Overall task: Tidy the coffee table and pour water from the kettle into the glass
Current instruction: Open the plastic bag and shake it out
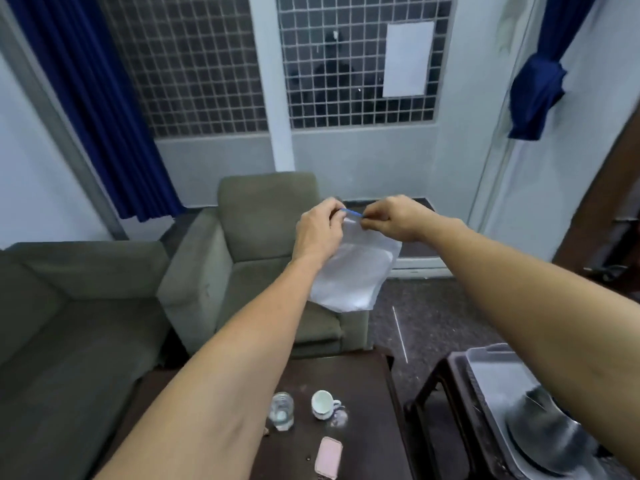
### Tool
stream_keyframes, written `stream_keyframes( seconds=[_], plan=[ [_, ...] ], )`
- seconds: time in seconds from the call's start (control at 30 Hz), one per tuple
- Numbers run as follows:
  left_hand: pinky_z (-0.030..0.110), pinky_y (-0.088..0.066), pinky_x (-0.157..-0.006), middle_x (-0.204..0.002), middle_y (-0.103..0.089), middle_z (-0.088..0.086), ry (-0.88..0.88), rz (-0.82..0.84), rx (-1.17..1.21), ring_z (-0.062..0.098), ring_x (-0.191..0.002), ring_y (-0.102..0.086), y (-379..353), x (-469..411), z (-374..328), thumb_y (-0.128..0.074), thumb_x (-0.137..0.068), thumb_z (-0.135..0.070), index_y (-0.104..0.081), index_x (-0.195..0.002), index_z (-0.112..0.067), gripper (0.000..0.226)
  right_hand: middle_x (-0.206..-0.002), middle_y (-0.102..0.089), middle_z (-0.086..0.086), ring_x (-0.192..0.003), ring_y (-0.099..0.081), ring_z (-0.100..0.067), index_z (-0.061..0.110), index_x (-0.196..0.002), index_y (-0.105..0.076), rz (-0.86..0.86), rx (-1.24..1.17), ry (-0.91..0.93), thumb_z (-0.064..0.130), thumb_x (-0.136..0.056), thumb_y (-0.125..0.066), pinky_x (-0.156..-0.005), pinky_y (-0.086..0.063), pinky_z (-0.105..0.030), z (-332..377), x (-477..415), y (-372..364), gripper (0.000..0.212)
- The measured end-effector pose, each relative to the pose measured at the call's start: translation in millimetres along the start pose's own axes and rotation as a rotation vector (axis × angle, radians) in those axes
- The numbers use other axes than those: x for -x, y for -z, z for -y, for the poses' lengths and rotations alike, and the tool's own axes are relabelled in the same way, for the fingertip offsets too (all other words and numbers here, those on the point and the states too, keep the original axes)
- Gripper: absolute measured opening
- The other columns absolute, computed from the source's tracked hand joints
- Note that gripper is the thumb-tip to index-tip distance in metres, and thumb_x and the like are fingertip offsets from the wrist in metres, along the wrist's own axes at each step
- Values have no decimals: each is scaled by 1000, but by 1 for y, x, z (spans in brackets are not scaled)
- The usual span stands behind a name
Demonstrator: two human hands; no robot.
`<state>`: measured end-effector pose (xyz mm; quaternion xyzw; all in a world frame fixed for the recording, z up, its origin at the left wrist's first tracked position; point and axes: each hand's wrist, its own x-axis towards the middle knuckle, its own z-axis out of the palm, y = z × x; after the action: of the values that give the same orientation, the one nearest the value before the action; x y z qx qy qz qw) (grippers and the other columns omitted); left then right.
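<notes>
Green armchair (263, 233) sits at the back. The dark, low counter (363, 382) is below your arms w/ the small stuff on it. Off to your right a grey tray (485, 368) carries a round metal thing (540, 431), blurred. It's prob. the kettle but I can't confirm. By its bulk it's the heavy item. Take it by the handle, which I can't make out here.

The bag (356, 271) is clear plastic, held in the air in front of the armchair, well above the counter. It looks empty, so expect v. light, limp, slippery film that flops & catches air. The only firm hold is the stiffer top edge, and that's where you have it.

Your left hand (320, 230) & right hand (394, 218) are close together, each w/ fingers curled and pinching that top edge.

The glass (282, 410) stands upright on the counter, left of the cup and apart from it. It's hard, smooth & breakable. There's smth pale at the bottom, unclear what. Hold it round the middle, not the rim, & leave it standing for the pour.

The cup (323, 405) is white, handle to the right, fragile. The handle is the obvious hold.

A pink flat item (329, 452), maybe a phone case, lies nearer you than the cup. It's prob. light & stiff, so lift it by the edges.

The blue zip strip (351, 212) runs btwn your fingertips. I can't tell if it's sealed.
</notes>
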<state>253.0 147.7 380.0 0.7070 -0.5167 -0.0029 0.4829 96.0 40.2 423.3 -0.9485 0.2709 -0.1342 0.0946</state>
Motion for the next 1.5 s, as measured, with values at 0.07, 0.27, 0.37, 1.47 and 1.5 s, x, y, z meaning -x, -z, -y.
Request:
stream_keyframes(
  seconds=[0.07,0.27,0.37,1.47,1.5],
  plan=[
    [32,-46,-77,-89,-75,1,5,-59,-5,27,-88,-65,40,4,12,-59,-98,-21,-69,-95,-17,11,-81,-64,1,-83,-55,-27,19,-103,-76,0,14,13,33,-102,-63,-78,-46,-37,27,-4,0,19],
    [33,-47,-77,-85,-73,-3,47,-122,-15,24,-85,-64,115,17,46,-59,-98,-21,-69,-92,-19,12,-100,-72,-13,-83,-52,-29,15,-105,-72,35,59,43,29,-104,-60,-75,-41,-36,71,-5,-8,19],
    [27,-40,-69,-72,-65,-14,66,-148,-1,13,-74,-59,135,21,60,-59,-98,-21,-66,-88,-23,13,-100,-73,-10,-83,-56,-30,18,-105,-72,25,84,39,29,-104,-59,-74,-41,-36,78,-9,-7,18],
    [28,-33,-55,-55,-46,-3,499,167,-58,17,-55,-43,100,-12,59,-66,-86,-23,-45,-52,-19,41,-126,-60,0,-118,-58,-24,24,-126,-66,-67,167,178,36,-93,-65,-90,-52,-40,112,-89,-19,36],
    [27,-33,-54,-54,-46,-3,548,123,-15,17,-54,-43,97,-9,58,-68,-86,-23,-46,-51,-20,41,-115,-64,2,-109,-62,-23,24,-114,-69,-67,80,134,38,-89,-68,-85,-54,-39,113,-86,-23,29]
  ],
)
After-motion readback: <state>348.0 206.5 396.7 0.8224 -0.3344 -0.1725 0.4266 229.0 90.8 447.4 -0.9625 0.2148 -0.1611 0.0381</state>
